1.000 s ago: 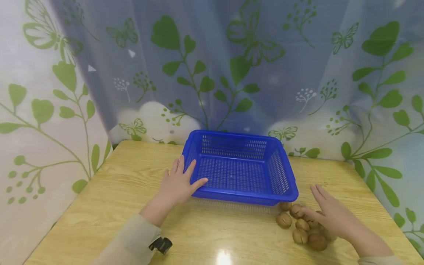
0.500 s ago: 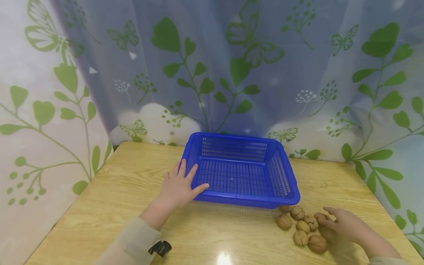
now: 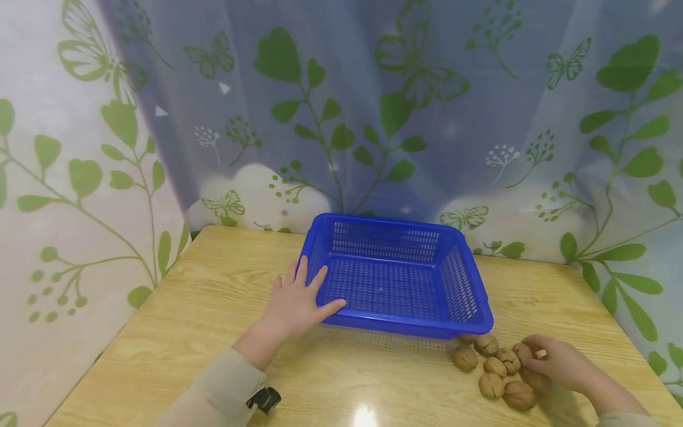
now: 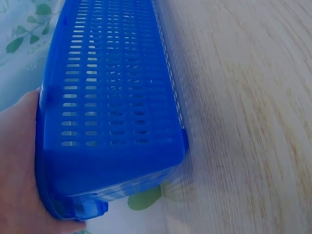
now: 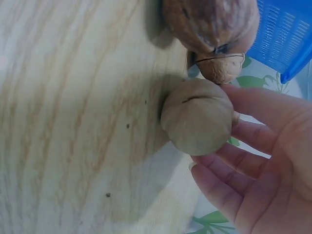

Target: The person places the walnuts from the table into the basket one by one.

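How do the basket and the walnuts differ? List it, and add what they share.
Colour: the basket is blue; the walnuts are brown.
Size: the basket is far larger than any of the walnuts.
Surface: the basket has slotted walls; the walnuts have rounded shells with seam lines.
Shared: each has a hand at it, left hand and right hand respectively.

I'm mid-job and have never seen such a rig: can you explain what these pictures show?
No machine here: a person works bare-handed, so each grip is a hand. One camera, worn on the head, looks forward and down; two more, one per wrist, look at each hand's work. On the wooden table are a blue basket and, by its near right corner, loose walnuts. The left grip rests, fingers spread, on the basket's left rim. The right grip is at the walnuts; whether it holds one, I can't tell.
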Demonstrator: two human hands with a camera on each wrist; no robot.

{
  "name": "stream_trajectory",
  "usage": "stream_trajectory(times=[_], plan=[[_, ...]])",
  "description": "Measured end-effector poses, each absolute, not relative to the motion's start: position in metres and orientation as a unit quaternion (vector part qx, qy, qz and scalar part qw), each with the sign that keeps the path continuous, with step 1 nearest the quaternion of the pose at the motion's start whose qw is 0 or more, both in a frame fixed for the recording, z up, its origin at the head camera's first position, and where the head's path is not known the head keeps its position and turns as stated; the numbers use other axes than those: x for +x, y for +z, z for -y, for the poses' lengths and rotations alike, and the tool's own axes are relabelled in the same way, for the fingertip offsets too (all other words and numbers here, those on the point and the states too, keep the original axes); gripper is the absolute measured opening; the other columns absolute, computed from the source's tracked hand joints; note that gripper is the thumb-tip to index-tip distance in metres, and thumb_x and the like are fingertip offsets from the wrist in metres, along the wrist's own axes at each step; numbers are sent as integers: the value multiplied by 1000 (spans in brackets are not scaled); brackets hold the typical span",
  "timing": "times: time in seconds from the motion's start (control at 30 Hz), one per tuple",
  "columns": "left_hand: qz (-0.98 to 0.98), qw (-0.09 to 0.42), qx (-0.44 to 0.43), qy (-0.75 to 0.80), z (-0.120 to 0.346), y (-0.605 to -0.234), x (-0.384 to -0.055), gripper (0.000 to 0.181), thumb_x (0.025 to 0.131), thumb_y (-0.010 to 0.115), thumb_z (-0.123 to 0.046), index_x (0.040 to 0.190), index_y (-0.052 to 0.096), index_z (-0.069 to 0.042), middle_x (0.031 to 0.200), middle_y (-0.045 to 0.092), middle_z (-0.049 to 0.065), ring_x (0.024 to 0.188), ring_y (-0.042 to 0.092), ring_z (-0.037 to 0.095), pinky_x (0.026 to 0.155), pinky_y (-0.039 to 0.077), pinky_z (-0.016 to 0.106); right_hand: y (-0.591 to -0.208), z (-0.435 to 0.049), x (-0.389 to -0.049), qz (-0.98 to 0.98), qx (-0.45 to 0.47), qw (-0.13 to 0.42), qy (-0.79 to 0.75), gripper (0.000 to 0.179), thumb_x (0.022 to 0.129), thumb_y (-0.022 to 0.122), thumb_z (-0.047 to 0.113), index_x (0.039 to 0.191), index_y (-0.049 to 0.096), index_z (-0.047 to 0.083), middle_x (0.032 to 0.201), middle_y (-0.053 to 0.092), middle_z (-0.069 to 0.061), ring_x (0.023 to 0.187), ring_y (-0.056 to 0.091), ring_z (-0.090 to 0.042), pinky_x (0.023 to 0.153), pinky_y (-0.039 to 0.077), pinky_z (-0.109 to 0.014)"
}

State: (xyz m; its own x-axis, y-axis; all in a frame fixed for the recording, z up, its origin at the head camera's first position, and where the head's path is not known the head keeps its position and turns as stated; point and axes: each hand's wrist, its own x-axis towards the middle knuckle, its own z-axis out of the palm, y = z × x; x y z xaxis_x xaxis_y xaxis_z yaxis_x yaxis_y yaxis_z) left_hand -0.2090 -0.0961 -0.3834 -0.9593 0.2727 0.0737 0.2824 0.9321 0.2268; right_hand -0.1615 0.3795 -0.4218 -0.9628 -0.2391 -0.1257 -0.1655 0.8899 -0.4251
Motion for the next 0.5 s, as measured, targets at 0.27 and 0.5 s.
stream_trajectory(times=[0.27, 0.5], plan=[[982, 14, -144, -119, 95, -387, -211, 85, 84, 36, -73, 148, 30, -18, 151, 11, 25, 139, 6, 41, 105, 13, 62, -404, -376, -157, -965, -80, 85, -235, 42, 87, 64, 18, 115, 54, -12, 104, 61, -26, 84, 63, -33, 67, 52, -42], [982, 22, -148, -117, 96, -391, -213, 86, 84, 33, -75, 148, 30, -18, 151, 11, 25, 138, 7, 41, 104, 14, 63, -380, -367, -160, -970, -88, 51, -220, 50, 88, 65, 24, 120, 51, -12, 113, 58, -28, 87, 61, -31, 67, 51, -43]])
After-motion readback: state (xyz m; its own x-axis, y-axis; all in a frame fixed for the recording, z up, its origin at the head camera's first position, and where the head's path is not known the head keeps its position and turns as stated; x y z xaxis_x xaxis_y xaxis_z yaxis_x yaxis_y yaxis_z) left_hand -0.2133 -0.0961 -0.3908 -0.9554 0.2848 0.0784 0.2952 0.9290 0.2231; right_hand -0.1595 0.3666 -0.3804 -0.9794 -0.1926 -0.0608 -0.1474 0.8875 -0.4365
